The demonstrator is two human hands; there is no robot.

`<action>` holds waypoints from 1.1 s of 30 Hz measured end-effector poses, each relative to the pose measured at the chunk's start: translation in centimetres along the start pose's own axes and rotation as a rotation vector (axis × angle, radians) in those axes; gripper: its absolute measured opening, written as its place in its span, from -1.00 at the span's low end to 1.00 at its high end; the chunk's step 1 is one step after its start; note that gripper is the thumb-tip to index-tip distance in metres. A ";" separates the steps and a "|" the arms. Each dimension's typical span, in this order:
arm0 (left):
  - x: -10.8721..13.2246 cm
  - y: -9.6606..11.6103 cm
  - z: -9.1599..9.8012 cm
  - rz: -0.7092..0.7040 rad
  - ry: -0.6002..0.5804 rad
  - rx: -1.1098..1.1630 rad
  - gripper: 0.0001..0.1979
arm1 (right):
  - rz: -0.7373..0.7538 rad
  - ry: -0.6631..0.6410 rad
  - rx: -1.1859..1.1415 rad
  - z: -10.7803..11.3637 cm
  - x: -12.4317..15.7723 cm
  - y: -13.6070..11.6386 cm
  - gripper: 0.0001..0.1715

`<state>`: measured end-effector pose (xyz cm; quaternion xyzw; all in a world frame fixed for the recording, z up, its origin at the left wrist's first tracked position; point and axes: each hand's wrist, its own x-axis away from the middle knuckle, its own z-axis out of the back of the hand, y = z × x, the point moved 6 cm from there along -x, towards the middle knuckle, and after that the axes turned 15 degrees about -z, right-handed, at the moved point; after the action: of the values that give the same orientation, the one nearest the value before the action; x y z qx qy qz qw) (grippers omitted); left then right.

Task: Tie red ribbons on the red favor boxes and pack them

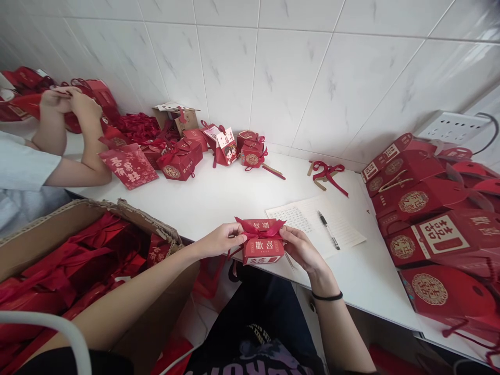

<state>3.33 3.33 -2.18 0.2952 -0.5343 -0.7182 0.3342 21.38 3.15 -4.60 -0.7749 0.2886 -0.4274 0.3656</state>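
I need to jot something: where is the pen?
In the head view, the black pen lies on the lined paper on the white table, just right of the small red box held by the left hand and right hand.

A small red box (262, 249) is held over the front edge of the counter (219, 198). It is flanked by the left grip (221, 239) and the right grip (302, 250), both pinched on the ribbon (260, 227) bowed across its top. Just right of the box a lined sheet (312, 216) is laid, with a pen (328, 230) on it. Left of the box, an open carton (58, 216) is filled with red goods. Behind the box, finished boxes (183, 159) are gathered by the wall. Far right of it, red bags (429, 229) are stacked. Far left, another person's hands (66, 104) are seen.
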 end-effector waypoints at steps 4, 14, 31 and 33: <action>-0.1 0.1 0.2 -0.003 0.005 -0.031 -0.76 | 0.010 0.039 0.054 0.3 -0.1 0.0 -0.54; -0.5 -1.5 1.7 0.131 0.289 0.010 -0.64 | 0.140 0.368 0.355 2.2 -0.2 -2.4 -0.47; -6.6 0.0 1.3 0.062 0.235 0.199 -0.71 | 0.068 0.171 0.349 -0.3 -4.7 -6.2 -0.71; -6.6 -0.3 1.3 0.085 0.255 0.197 -0.69 | 0.032 0.155 0.335 -0.1 -5.1 -6.0 -0.73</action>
<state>6.19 9.36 -1.72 0.3927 -0.5672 -0.6042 0.3987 19.74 10.39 -2.04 -0.6631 0.2530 -0.5222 0.4729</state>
